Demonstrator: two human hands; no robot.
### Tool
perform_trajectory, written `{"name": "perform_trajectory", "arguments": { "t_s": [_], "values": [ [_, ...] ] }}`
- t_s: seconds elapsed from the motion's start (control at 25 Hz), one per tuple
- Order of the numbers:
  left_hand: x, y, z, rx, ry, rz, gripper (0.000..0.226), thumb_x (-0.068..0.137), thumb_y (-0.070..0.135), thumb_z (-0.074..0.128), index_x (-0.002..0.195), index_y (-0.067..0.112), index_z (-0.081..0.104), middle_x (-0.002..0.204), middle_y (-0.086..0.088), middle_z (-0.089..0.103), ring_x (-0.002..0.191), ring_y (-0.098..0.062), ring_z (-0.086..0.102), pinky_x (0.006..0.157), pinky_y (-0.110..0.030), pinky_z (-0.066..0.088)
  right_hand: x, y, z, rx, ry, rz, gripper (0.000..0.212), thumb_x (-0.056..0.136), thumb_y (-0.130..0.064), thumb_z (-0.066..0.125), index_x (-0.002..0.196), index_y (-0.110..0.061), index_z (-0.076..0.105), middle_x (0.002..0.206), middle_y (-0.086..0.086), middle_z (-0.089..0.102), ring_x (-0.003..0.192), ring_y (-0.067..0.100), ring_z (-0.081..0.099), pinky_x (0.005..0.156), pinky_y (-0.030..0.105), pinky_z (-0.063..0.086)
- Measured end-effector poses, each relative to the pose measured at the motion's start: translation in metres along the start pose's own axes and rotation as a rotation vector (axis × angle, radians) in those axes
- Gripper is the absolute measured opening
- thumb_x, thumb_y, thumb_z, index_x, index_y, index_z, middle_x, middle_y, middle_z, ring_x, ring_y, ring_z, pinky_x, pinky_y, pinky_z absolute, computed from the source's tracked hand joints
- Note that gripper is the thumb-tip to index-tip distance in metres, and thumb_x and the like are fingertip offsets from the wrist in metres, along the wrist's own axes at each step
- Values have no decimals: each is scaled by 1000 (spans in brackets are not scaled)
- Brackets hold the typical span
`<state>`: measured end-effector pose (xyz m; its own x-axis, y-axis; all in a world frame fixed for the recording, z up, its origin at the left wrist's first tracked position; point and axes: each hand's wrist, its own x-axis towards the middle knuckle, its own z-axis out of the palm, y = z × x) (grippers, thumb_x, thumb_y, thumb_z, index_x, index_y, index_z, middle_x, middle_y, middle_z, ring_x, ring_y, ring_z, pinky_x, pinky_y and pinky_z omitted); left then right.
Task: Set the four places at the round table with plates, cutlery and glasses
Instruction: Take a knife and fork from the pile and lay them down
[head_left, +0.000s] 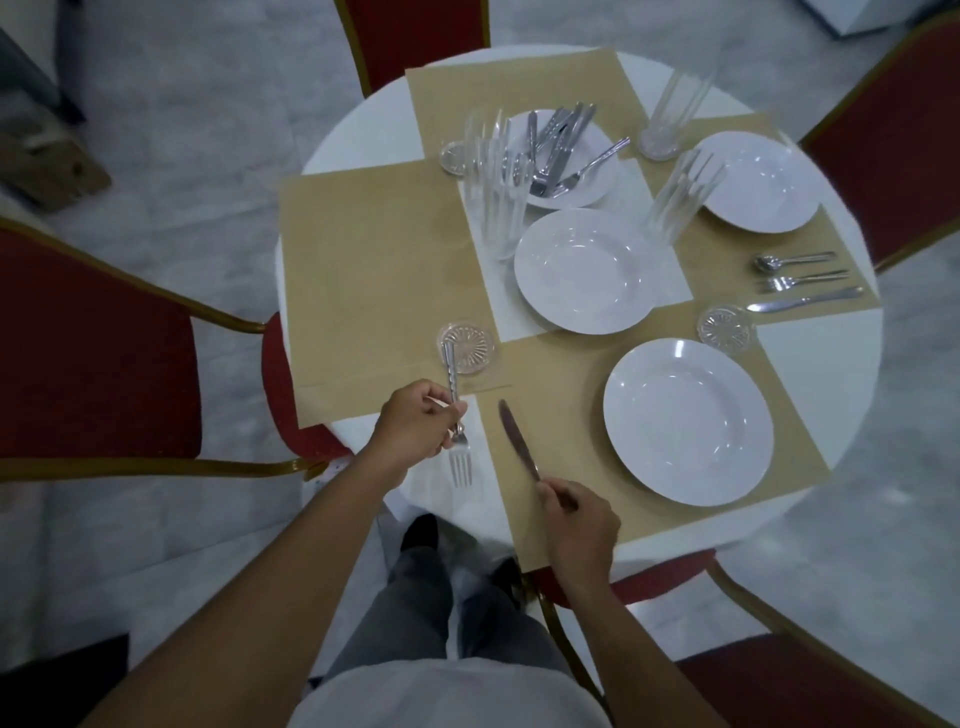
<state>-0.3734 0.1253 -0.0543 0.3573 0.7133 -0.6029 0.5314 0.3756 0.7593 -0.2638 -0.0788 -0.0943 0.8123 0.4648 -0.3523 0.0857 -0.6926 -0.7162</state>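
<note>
Head view: left hand (415, 423) fingers clenched on fork (457, 436); right hand (582, 525) grips knife (517, 441), handle hidden.

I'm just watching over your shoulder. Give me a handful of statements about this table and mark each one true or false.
1. The left hand holds a fork. True.
2. The right hand holds a spoon. False: it holds a knife, blade pointing away from the person.
3. The spare cutlery lies heaped on a far plate. True.
4. The plate nearest the person has food on it. False: it is bare.
5. The placemat on the left already has a plate. False: no plate sits on it.
</note>
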Motion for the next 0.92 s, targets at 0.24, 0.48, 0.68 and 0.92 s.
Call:
{"name": "perform_trajectory", "arguments": {
  "t_s": [0.24, 0.48, 0.68, 0.92],
  "values": [
    [-6, -8, 2, 16, -21, -9, 22, 88, 27, 74, 97, 10, 62, 81, -18, 73, 54, -16, 60, 51, -26, 42, 5, -7, 24, -177, -34, -63, 15, 96, -26, 66, 104, -20, 76, 97, -6, 69, 88, 9, 62, 82, 20, 44],
    [-9, -12, 1, 29, -14, -9, 20, 87, 29, 74, 95, 14, 64, 80, -15, 74, 56, -16, 60, 52, -27, 43, 7, -12, 29, -241, -41, -74, 11, 96, -24, 69, 99, -18, 76, 92, -6, 70, 80, 7, 62, 76, 16, 44],
    [-12, -12, -2, 61, -10, -13, 20, 86, 31, 76, 95, 16, 66, 70, -10, 72, 52, -13, 59, 49, -24, 43, 8, -10, 29, -279, -54, -122, 10, 96, -24, 68, 98, -18, 76, 94, -4, 70, 81, 8, 61, 79, 19, 48],
    [-14, -14, -1, 81, -4, -15, 21, 83, 32, 78, 93, 16, 69, 66, -5, 70, 51, -13, 59, 48, -22, 43, 12, -6, 26, -255, -82, -156, 10, 94, -23, 70, 98, -17, 78, 92, -3, 73, 81, 9, 63, 78, 15, 40]
  ]
}}
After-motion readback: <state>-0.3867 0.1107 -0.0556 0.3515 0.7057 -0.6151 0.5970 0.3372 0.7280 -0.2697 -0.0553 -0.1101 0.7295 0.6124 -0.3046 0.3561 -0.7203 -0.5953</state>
